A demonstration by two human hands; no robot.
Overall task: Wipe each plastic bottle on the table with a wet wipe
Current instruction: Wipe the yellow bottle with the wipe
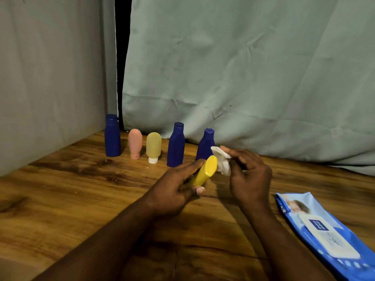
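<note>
My left hand grips a yellow plastic bottle above the table, tilted with its flat end pointing up and right. My right hand pinches a crumpled white wet wipe against that end of the bottle. Behind the hands a row stands on the wooden table: a tall blue bottle, a pink tube, a pale yellow tube on a white cap, a second blue bottle and a third blue bottle, partly hidden by the wipe.
A blue pack of wet wipes lies flat at the table's right front. Grey-green cloth hangs close behind the bottle row and along the left side.
</note>
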